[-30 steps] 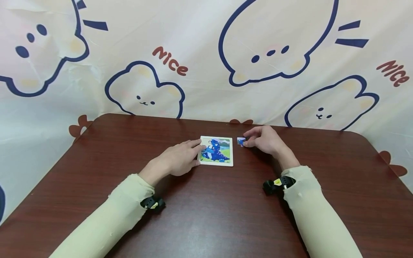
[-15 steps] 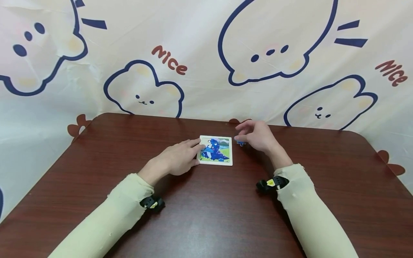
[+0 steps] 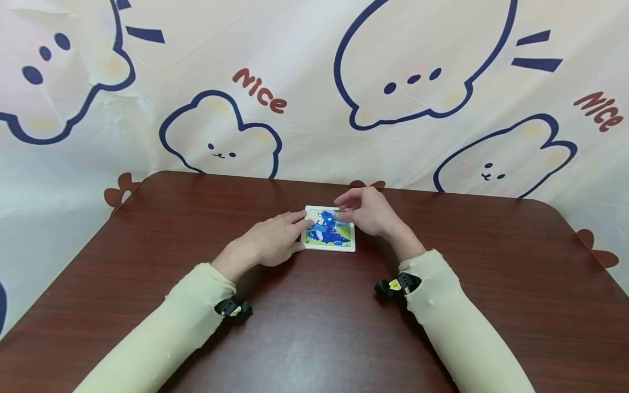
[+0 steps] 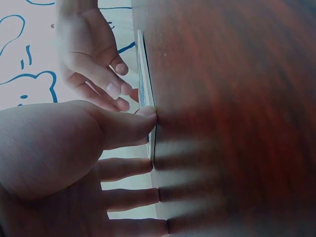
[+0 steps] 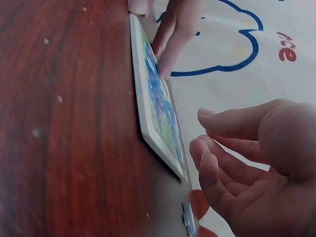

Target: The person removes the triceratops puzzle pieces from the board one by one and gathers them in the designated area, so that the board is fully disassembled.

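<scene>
A white-framed jigsaw puzzle [image 3: 339, 236] with a blue dinosaur picture lies flat on the table. My left hand [image 3: 267, 240] rests at its left side, fingers mostly straight. The thumb [image 4: 143, 121] touches the frame's edge, and one finger [image 5: 168, 59] presses on the picture. Over the puzzle's far right corner hovers my right hand [image 3: 371, 212], its fingers loosely bent. A gap shows between thumb and fingertips in the right wrist view, with nothing held there. A loose blue puzzle piece [image 5: 189, 219] lies on the table beside the frame; in the head view the right hand hides it.
The dark brown wooden table [image 3: 314, 327] has rounded far corners. Behind it hangs a pale cloth [image 3: 309, 131] printed with cartoon outlines and the word "Nice". A black camera sits on each wrist.
My right hand has moved left, away from the loose piece beside the frame to above the puzzle's far right corner. The left hand and puzzle have stayed put.
</scene>
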